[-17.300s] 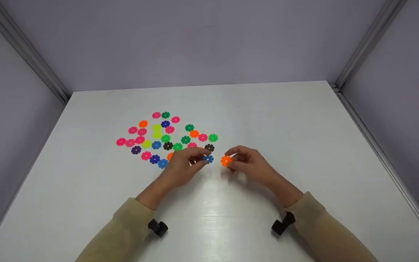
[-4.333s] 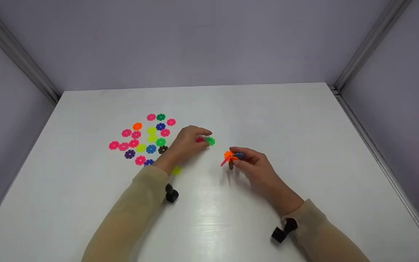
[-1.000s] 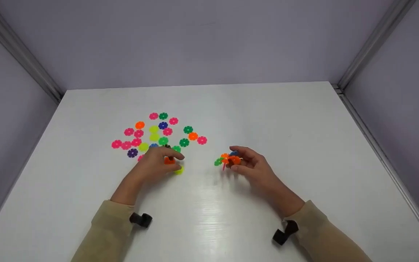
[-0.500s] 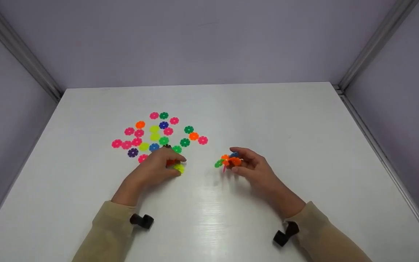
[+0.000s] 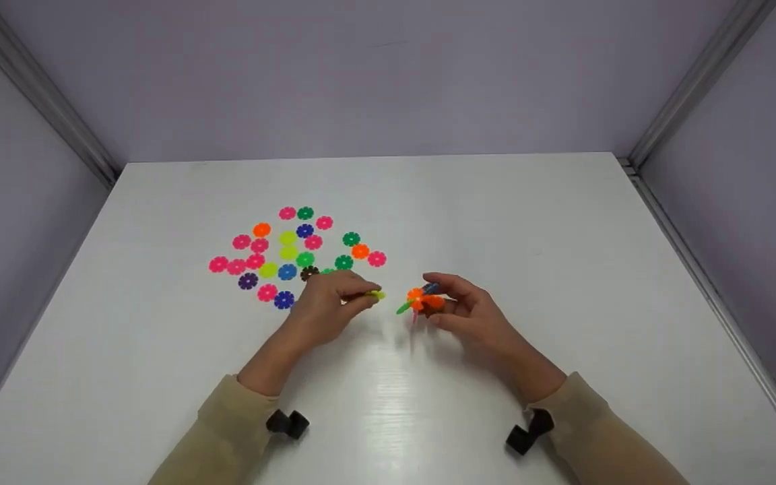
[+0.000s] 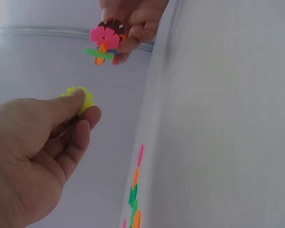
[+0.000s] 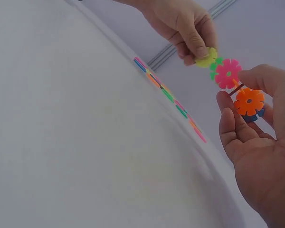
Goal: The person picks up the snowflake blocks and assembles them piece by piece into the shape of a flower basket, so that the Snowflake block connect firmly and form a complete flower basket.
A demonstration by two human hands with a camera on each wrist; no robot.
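Observation:
A yellow notched plastic disc (image 6: 86, 99) is pinched between the thumb and fingers of my left hand (image 5: 327, 306), raised over the table. My right hand (image 5: 469, 306) holds a small cluster of interlocked discs (image 5: 417, 298) in orange, blue, green, pink and brown. In the left wrist view the pink disc (image 6: 104, 37) of the cluster faces the camera, with a green one (image 6: 99, 53) edge-on below it. The right wrist view shows an orange disc (image 7: 249, 101) nearest my right palm. The yellow disc is just left of the cluster's green disc in the head view.
Loose flower-shaped discs (image 5: 305, 259) in several colours lie flat on the white table (image 5: 529, 229), left of centre. My left hand covers part of their near side. Grey walls (image 5: 388, 81) stand behind and at both sides.
My left hand reached the yellow disc at the near side of the loose discs, took it, and carried it right towards the cluster. My right hand stayed in place, its cluster turned slightly.

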